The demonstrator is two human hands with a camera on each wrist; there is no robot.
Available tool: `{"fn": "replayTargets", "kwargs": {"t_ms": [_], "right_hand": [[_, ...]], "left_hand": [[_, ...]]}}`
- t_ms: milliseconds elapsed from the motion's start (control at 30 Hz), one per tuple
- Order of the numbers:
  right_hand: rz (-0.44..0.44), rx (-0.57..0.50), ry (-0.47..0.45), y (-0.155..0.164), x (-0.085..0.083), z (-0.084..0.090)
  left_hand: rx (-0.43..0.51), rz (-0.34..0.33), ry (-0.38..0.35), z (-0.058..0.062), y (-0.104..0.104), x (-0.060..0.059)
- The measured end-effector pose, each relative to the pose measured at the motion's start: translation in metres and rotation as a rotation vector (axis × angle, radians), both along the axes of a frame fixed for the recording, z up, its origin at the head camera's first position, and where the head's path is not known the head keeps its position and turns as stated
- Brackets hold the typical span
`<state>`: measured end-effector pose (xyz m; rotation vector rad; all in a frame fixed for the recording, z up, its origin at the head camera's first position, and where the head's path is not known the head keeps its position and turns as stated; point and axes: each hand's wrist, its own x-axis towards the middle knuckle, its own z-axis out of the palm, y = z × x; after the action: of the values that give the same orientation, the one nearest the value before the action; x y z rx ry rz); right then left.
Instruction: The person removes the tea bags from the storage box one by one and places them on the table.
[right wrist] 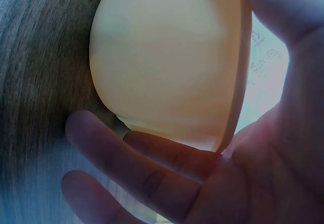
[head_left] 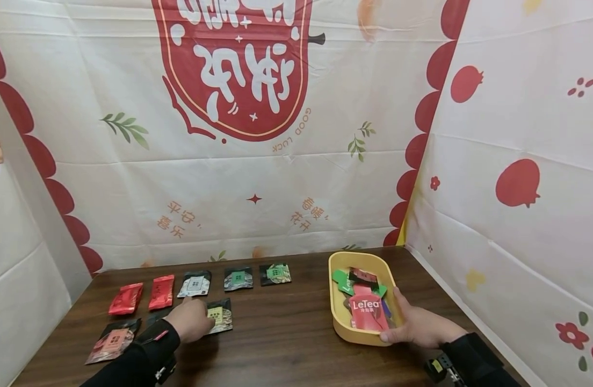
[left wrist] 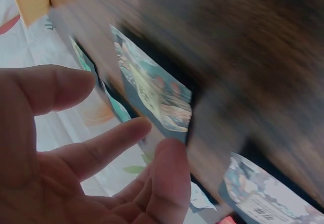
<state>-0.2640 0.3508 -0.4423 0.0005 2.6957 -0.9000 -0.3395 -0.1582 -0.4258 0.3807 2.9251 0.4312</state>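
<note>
Head view: poised with nearer left hand (head_left: 192,321), fingers (left wrist: 104,146) spread, pinching nothing; yellow-labelled packet (head_left: 222,317) just to their right (contact unclear). Gripping yellow tub (head_left: 356,337), well right of those fingers, with right hand (head_left: 422,324).

In front of me, a dark wood-grain tabletop (head_left: 282,344) adjoins a white cloth backdrop (head_left: 277,177) bearing a red emblem (head_left: 243,45), white characters (head_left: 212,106) and scalloped red borders (head_left: 428,110). The right-hand sheet (head_left: 509,123) carries red fruit prints (head_left: 518,183).
</note>
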Motion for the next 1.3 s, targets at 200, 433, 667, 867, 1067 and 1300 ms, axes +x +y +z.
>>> {"fn": "replayTargets", "kwargs": {"t_ms": [200,433,667,867,1067,1300], "right_hand": [[-0.011,-0.013,-0.005,-0.001,0.000,0.000],[-0.007,0.001,0.002,0.002,0.003,0.000],[-0.015,0.022,0.012,0.002,0.005,0.002],[0.014,-0.014,0.034,-0.002,0.003,0.001],[0.009,-0.057,0.029,-0.001,0.003,0.001],[-0.006,-0.059,0.026,0.000,0.007,0.002]], "left_hand": [[0.023,-0.022,0.038,0.000,0.012,-0.005],[0.265,-0.194,0.175,-0.004,0.074,-0.014],[0.308,-0.468,0.294,0.001,0.193,-0.007],[0.032,-0.494,0.231,0.004,0.266,0.001],[-0.136,-0.410,0.096,0.005,0.297,-0.005],[-0.193,-0.370,0.039,0.009,0.310,-0.004]]}}
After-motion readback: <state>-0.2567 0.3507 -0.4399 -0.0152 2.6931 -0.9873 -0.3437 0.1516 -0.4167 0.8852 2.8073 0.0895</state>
